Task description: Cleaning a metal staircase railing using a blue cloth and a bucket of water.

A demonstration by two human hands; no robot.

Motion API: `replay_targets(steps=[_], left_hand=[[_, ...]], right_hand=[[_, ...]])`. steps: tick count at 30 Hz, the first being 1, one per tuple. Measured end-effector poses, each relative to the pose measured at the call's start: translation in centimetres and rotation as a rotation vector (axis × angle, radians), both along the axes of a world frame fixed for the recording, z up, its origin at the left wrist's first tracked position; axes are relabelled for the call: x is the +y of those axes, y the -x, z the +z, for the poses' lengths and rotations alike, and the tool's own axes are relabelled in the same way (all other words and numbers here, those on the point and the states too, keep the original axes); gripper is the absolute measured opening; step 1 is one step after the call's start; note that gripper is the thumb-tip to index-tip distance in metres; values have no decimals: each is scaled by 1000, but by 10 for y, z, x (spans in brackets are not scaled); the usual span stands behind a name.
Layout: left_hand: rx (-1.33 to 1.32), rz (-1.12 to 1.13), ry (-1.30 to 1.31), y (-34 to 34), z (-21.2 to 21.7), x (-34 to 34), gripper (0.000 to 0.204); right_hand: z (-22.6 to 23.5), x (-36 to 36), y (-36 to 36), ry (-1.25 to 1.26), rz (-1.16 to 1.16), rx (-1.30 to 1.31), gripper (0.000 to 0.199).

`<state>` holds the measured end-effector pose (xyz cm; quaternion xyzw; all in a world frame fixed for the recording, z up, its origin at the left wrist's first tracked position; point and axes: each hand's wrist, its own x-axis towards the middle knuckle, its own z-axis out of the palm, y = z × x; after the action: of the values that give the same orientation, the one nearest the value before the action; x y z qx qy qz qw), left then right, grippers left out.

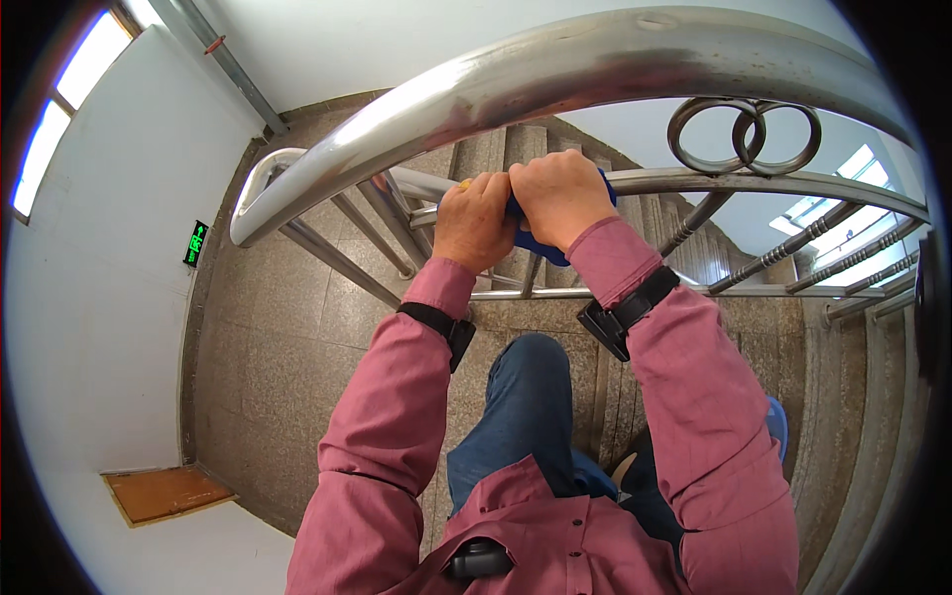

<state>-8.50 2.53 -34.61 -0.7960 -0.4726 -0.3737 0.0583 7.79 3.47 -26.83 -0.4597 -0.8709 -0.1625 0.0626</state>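
Note:
Side by side, both my hands are closed on a stainless steel stair railing, on the thinner horizontal bar [654,182] below the thick handrail [555,61]. A blue cloth [543,248] shows between and under my hands, bunched against the bar. My right hand [563,196] has its fingers curled over the cloth, which also peeks out at its right side. My left hand [476,223], with a yellow ring, grips just to the left, touching my right hand. Its fingers hide most of the cloth on that side.
Two joined metal rings [744,136] sit between handrail and bar at right. Twisted balusters [783,248] stand below them. Steps [843,436] lie to the right, and more steps show beyond the railing. A green lit sign [195,244] is on the left wall.

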Motion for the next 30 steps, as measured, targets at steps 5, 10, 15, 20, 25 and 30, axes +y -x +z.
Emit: replay_targets(steps=[5,10,15,20,25,30], left_hand=[[11,38,3,9,-6,1,26],[17,22,2,7,-10,4,24],[-35,67,0,21,-21,6,15],[74,216,-42,26,-37,0,34],[0,317,133,0,-25,-13,37],[17,277,113,-29,-3,-29,56]], right_hand=[[-9,4,10,-54,31,18,12],[-17,6,11,-73,29,104,14],[-36,11,27,-158,77,227,11],[-45,-1,23,-306,190,107,13],[-35,0,-4,-244,168,46,10],[-22,-5,-31,-286,185,38,10]])
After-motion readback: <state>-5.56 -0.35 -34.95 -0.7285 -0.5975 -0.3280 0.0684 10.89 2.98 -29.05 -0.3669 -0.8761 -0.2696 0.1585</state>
